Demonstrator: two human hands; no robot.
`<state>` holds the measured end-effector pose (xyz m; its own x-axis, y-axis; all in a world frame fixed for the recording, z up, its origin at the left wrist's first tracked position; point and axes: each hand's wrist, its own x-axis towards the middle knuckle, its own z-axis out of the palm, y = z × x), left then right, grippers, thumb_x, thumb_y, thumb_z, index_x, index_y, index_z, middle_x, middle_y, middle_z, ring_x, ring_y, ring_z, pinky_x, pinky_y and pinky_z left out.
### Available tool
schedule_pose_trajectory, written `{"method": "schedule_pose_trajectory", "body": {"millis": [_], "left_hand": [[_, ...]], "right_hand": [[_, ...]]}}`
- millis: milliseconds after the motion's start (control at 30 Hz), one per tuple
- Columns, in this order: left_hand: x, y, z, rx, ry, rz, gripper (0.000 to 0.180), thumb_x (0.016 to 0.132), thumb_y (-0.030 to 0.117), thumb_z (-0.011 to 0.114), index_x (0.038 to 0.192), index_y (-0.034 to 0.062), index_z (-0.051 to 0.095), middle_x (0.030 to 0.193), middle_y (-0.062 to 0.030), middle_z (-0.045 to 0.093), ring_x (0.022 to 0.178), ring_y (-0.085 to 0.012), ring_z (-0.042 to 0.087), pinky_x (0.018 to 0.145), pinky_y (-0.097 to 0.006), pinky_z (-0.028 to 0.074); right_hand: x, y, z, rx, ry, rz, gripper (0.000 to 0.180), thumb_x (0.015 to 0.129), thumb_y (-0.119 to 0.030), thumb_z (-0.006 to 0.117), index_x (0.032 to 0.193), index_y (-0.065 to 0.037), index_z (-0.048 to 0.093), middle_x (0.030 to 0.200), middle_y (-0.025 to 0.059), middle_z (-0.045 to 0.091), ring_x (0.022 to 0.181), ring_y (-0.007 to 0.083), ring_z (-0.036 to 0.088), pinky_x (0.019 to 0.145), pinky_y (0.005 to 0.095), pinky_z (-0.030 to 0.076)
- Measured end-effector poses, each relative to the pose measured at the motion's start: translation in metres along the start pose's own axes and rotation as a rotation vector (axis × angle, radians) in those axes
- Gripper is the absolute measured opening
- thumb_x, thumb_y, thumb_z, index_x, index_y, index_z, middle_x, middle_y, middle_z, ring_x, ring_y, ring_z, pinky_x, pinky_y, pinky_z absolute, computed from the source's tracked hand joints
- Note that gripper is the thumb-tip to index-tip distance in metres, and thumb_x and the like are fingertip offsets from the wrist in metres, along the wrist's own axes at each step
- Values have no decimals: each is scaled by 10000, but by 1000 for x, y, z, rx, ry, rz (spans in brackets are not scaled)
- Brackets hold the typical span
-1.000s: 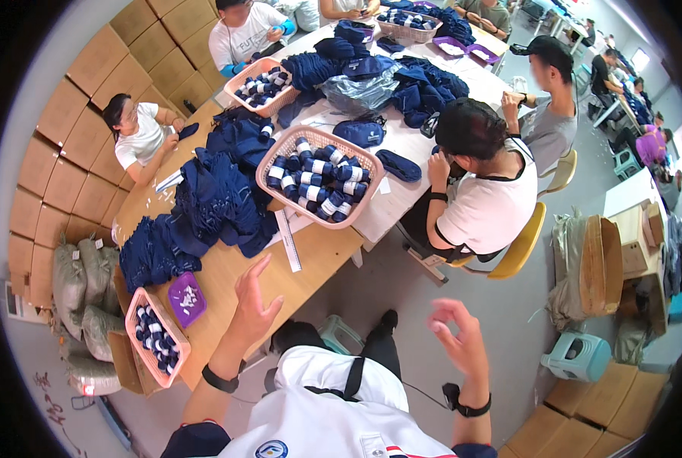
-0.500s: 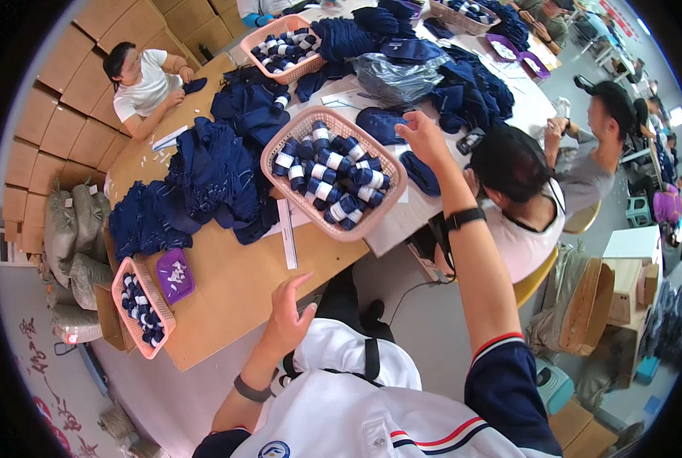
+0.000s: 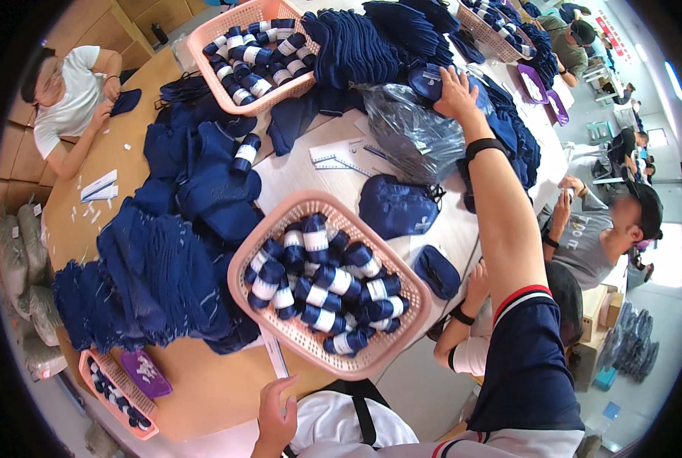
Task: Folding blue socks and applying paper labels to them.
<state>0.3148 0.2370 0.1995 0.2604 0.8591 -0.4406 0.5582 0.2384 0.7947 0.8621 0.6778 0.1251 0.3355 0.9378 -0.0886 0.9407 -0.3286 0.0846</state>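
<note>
My right arm stretches far over the table. My right hand (image 3: pixel 457 95) is open, fingers spread, at the edge of a navy drawstring pouch (image 3: pixel 425 82) lying on a clear plastic bag (image 3: pixel 410 126); whether it touches the pouch I cannot tell. My left hand (image 3: pixel 277 416) is low near the table's front edge, open and holding nothing. Between the hands stands a pink basket (image 3: pixel 242 263) of navy cloth rolls (image 3: pixel 318 237) with white paper bands. Beyond it lie another navy pouch (image 3: pixel 398 206) and a smaller folded navy piece (image 3: pixel 437 272).
Stacked navy cloth (image 3: pixel 158 267) covers the table's left. More pink baskets of rolls stand at the back (image 3: pixel 200 46) and front left (image 3: pixel 89 362), the latter beside a purple tray (image 3: pixel 146 374). A single roll (image 3: pixel 245 155) lies on cloth. People sit at left (image 3: pixel 70 99) and right (image 3: pixel 601 237).
My right hand has reached farther forward, from above the near pouch to the one on the plastic bag. The view has moved closer over the table; my left hand sits lower in it.
</note>
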Motion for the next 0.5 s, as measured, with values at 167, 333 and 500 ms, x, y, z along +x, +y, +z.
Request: {"method": "schedule_pose_trajectory", "body": {"millis": [167, 333, 500], "left_hand": [[26, -14, -11, -96, -28, -68, 384, 953, 161, 554, 1288, -25, 584, 1308, -201, 600, 1234, -365, 553, 1077, -440, 408], [45, -7, -11, -131, -35, -84, 349, 921, 74, 485, 1233, -21, 607, 1257, -170, 636, 1195, -321, 587, 1065, -395, 424], [54, 20, -12, -83, 52, -48, 305, 859, -33, 488, 1118, -14, 648, 1097, -177, 684, 1056, -313, 649, 968, -391, 480]], "right_hand": [[26, 26, 15, -39, 98, -123, 751, 772, -36, 670, 1467, -176, 422, 1466, 70, 484, 1375, 324, 447, 1010, 581, 471], [47, 51, 29, -56, 131, -200, 643, 807, -19, 615, 1420, -138, 461, 1405, 143, 536, 1324, 354, 499, 1021, 483, 494], [60, 73, -5, 170, 338, -88, 361, 847, -68, 567, 1191, -105, 668, 1104, 233, 693, 1073, 395, 655, 938, 471, 506]]}}
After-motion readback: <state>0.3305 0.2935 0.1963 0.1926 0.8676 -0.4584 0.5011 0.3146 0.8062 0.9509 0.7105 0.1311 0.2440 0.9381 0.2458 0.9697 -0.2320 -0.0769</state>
